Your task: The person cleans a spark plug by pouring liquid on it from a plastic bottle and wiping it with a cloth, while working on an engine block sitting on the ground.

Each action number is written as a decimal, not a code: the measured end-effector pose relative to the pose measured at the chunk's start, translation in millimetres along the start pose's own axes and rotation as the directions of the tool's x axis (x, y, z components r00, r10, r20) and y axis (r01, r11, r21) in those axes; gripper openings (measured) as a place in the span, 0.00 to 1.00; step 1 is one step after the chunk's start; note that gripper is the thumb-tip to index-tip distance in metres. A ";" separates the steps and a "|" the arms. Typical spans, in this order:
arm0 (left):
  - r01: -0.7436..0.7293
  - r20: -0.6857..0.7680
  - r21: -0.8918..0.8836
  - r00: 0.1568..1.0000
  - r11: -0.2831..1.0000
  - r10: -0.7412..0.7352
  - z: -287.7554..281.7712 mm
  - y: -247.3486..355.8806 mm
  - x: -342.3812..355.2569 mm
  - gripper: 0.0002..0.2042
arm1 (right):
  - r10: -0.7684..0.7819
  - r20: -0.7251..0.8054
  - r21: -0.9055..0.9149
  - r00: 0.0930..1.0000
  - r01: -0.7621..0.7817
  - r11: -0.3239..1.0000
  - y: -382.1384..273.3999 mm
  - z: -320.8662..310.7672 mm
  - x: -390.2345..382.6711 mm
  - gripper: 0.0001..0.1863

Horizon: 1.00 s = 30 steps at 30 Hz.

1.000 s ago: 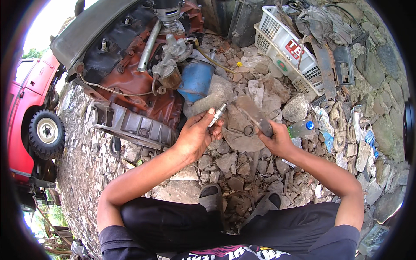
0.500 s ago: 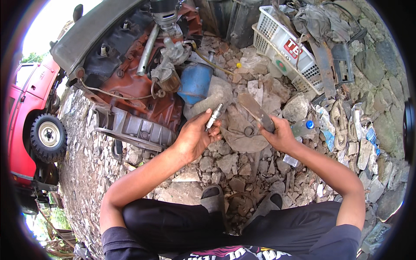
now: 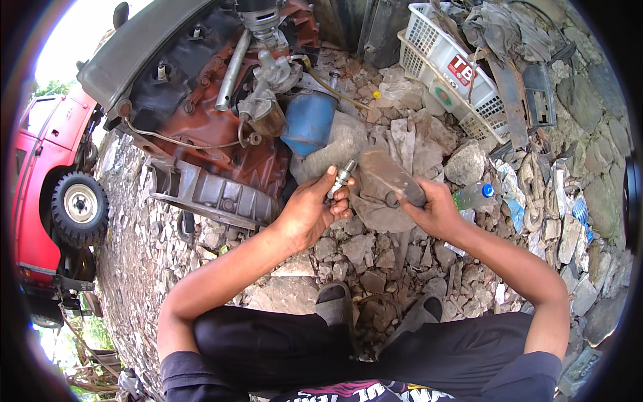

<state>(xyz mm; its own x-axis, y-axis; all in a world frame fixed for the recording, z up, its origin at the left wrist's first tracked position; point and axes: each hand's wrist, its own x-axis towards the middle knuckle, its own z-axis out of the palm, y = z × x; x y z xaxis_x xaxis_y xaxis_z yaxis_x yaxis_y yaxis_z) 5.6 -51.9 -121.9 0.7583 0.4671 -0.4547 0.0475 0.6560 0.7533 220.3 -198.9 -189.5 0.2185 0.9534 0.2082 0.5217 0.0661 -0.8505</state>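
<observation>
Between the thumb and fingers of my left hand (image 3: 309, 213) is a spark plug (image 3: 343, 178), its metal end pointing up and to the right. My right hand (image 3: 434, 209) grips the near end of a flat brown bar (image 3: 390, 175) with a rounded far end, slightly blurred. The bar's far end is close to the spark plug's tip; whether they touch I cannot tell. Below the bar lies a dirty grey-brown cloth (image 3: 382, 213) on the rubble. Beyond my left hand stands an engine block (image 3: 191, 134), rusty red, with a blue oil filter (image 3: 309, 124) on its side.
Broken stones (image 3: 362, 251) cover the ground around my sandals (image 3: 333, 305). A white plastic basket (image 3: 462, 74) stands at the far right, a plastic bottle (image 3: 472, 195) with a blue cap beside my right hand. A red vehicle (image 3: 50, 154) is at the left.
The bar's far end has swung left toward the spark plug, and its broad face shows more. The spark plug stays in my left hand. The whole view has shifted slightly.
</observation>
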 end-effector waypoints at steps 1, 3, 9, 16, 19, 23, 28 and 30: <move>0.017 -0.005 0.011 1.000 1.000 -0.017 0.2 -1.2 0.0 0.20 | -0.040 0.001 0.011 0.999 0.040 0.999 -5.8 2.1 3.8 0.13; 0.029 0.063 -0.017 0.998 0.999 -0.028 -3.5 -3.2 1.3 0.20 | -0.095 0.017 -0.042 0.995 0.095 0.995 -3.7 6.3 9.5 0.15; 0.110 0.081 -0.099 0.991 0.989 -0.102 -5.0 8.4 -1.3 0.22 | -0.006 -0.005 -0.074 1.000 0.006 0.997 26.7 -0.8 -4.8 0.15; 0.087 0.064 0.041 0.994 0.995 -0.089 7.2 3.2 -1.0 0.21 | -0.116 -0.024 0.051 0.993 0.117 0.992 -10.9 3.1 7.9 0.13; 0.044 0.092 0.055 0.995 0.998 -0.049 14.4 4.8 -2.4 0.22 | -0.122 -0.055 -0.005 0.991 0.122 0.993 5.2 9.2 5.7 0.13; 0.100 0.093 0.076 0.990 0.992 -0.107 0.4 6.5 -0.2 0.24 | -0.041 -0.004 0.000 0.999 0.041 0.999 15.5 4.7 -5.7 0.12; 0.091 0.067 0.107 0.993 0.990 -0.098 -2.8 -2.7 2.5 0.24 | -0.100 -0.019 0.040 0.995 0.101 0.994 3.5 13.5 2.8 0.13; 0.072 0.107 0.116 0.991 0.991 -0.085 0.1 1.0 2.1 0.24 | -0.135 -0.002 0.021 0.991 0.135 0.991 1.9 12.4 5.7 0.13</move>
<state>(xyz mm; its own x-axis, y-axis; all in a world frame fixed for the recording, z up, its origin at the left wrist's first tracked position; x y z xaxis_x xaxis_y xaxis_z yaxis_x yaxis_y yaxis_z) 7.3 -50.2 -122.1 0.8168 0.3437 -0.4634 0.1774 0.6147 0.7686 212.3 -189.7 -195.9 0.1476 0.9353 0.3215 0.5288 0.2001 -0.8248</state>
